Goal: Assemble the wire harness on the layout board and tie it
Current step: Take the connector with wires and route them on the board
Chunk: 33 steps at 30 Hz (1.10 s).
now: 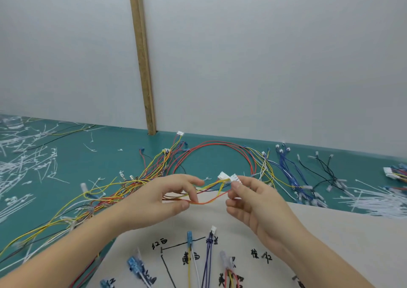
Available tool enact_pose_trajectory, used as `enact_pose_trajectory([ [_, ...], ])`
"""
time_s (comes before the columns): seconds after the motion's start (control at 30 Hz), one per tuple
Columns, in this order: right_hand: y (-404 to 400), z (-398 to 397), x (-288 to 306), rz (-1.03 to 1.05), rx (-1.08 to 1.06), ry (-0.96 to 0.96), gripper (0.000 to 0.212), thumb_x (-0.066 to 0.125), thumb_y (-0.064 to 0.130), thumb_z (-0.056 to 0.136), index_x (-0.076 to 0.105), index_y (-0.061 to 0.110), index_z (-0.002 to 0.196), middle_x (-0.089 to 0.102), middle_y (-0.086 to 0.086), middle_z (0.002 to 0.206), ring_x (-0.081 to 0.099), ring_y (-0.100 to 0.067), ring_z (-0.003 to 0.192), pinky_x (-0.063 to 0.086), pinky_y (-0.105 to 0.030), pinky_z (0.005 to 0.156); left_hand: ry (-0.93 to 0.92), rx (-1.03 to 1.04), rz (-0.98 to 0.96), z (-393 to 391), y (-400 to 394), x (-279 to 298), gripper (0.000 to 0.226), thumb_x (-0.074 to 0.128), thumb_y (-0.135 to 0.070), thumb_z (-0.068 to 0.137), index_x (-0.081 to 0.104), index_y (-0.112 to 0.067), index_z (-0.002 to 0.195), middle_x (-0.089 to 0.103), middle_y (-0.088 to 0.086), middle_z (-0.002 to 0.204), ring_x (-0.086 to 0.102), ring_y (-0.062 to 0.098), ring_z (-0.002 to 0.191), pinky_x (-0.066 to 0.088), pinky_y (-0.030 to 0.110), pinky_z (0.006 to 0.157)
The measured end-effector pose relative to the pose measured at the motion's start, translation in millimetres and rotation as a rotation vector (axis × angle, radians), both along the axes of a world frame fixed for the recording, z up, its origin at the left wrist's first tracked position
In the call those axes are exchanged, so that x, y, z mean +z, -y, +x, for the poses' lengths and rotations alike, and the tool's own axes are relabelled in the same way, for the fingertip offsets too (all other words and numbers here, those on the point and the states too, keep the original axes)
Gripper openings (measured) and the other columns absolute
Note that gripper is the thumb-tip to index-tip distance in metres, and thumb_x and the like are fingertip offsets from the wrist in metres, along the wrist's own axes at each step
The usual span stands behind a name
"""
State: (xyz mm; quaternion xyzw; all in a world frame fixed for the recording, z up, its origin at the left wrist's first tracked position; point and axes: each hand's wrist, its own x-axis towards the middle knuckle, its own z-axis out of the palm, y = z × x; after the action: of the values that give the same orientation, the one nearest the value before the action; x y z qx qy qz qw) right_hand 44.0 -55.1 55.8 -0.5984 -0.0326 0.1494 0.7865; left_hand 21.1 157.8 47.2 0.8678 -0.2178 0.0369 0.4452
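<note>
Early on: the board (275, 232) at lower centre carries only a few wires (207, 263). Above it, the left hand (163, 199) pinches an orange wire (207, 201) while the right hand (253, 201) grips its white connector (234, 178). Routing and tying remain.

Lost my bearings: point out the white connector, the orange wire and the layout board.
white connector (234, 178), head view, housing face.
orange wire (209, 201), head view, sagging middle.
layout board (330, 239), head view, bare right part.
</note>
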Motion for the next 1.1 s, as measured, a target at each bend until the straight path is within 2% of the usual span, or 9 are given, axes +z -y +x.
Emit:
enact_pose_trajectory([
  [0.13,-0.5,-2.5,-5.3,-0.079,0.053,0.055,0.004,0.057,0.013,0.089,0.06,0.012,0.087,0.061,0.003,0.059,0.059,-0.01,0.055,0.053,-0.021,0.053,-0.089,0.088,-0.122,3.8,13.6,4.9,0.025,0.052,-0.049,0.077,0.06,-0.037,0.097,0.064,-0.019,0.096,0.057,-0.004,0.085,0.043,0.013,0.077],
  [0.33,-0.4,-10.7,-7.2,-0.19,0.156,0.175,0.007,0.054,0.014,0.092,0.059,0.018,0.09,0.063,0.005,0.066,0.059,-0.01,0.064,0.054,-0.025,0.063,0.023,0.094,0.049,20.5,34.4,18.6,0.011,0.064,-0.029,0.085,0.061,-0.037,0.077,0.06,-0.023,0.075,0.047,-0.004,0.065,0.037,0.01,0.062],
  [0.53,4.1,-15.0,-9.5,-0.26,0.158,0.175,0.011,0.049,0.011,0.094,0.056,0.016,0.089,0.063,0.003,0.07,0.058,-0.008,0.062,0.052,-0.023,0.06,-0.08,0.269,-0.7,35.6,25.9,35.3,0.016,0.043,-0.017,0.095,0.051,-0.017,0.081,0.068,-0.006,0.067,0.065,0.007,0.061,0.044,0.012,0.05],
  [0.67,9.5,-14.4,-9.6,-0.233,0.131,0.145,0.008,0.049,0.014,0.094,0.055,0.014,0.088,0.063,0.003,0.066,0.059,-0.009,0.06,0.053,-0.022,0.058,0.011,0.431,-0.862,48.7,0.9,51.0,0.016,0.041,-0.018,0.097,0.049,-0.019,0.083,0.061,-0.006,0.055,0.05,0.004,0.038,0.04,0.015,0.04],
  [0.8,18.3,-10.5,-4.2,-0.121,0.076,0.126,0.012,0.048,0.011,0.094,0.054,0.013,0.084,0.063,0.002,0.062,0.06,-0.011,0.058,0.054,-0.024,0.055,0.313,0.64,-0.712,65.3,-30.8,64.2,0.008,0.045,-0.014,0.096,0.051,-0.017,0.094,0.054,0.001,0.073,0.047,0.003,0.047,0.037,0.016,0.049],
  [0.87,22.6,-8.2,0.4,-0.063,0.039,0.143,0.011,0.049,0.011,0.093,0.054,0.014,0.084,0.063,0.001,0.063,0.061,-0.011,0.058,0.054,-0.023,0.054,0.425,0.864,-0.295,76.2,-55.8,72.2,0.03,0.047,-0.012,0.094,0.045,-0.009,0.124,0.057,0.01,0.104,0.057,0.016,0.088,0.042,0.027,0.078],
  [0.97,26.8,-7.6,6.8,-0.009,0.018,0.201,0.01,0.05,0.01,0.092,0.055,0.014,0.084,0.064,-0.002,0.066,0.062,-0.012,0.06,0.055,-0.024,0.055,0.423,1.128,0.397,79.1,-76.1,67.8,0.068,0.051,-0.009,0.09,0.013,-0.009,0.146,0.012,0.015,0.153,0.013,0.036,0.138,0.011,0.048,0.11],
  [1.03,27.6,-10.7,8.2,-0.012,0.038,0.244,0.009,0.051,0.011,0.09,0.056,0.015,0.083,0.065,-0.003,0.066,0.062,-0.012,0.06,0.055,-0.024,0.056,0.483,0.899,0.482,74.2,-67.7,49.8,0.064,0.054,-0.007,0.088,0.025,-0.013,0.144,0.017,0.013,0.152,0.015,0.033,0.139,0.009,0.04,0.112],
  [1.1,27.4,-14.6,7.9,-0.037,0.059,0.285,0.008,0.051,0.011,0.089,0.057,0.015,0.085,0.065,-0.002,0.067,0.062,-0.012,0.062,0.055,-0.024,0.057,0.281,0.444,0.344,64.1,-53.5,25.8,0.036,0.052,-0.007,0.091,0.055,-0.024,0.123,0.05,-0.002,0.133,0.042,0.014,0.127,0.021,0.023,0.109],
])
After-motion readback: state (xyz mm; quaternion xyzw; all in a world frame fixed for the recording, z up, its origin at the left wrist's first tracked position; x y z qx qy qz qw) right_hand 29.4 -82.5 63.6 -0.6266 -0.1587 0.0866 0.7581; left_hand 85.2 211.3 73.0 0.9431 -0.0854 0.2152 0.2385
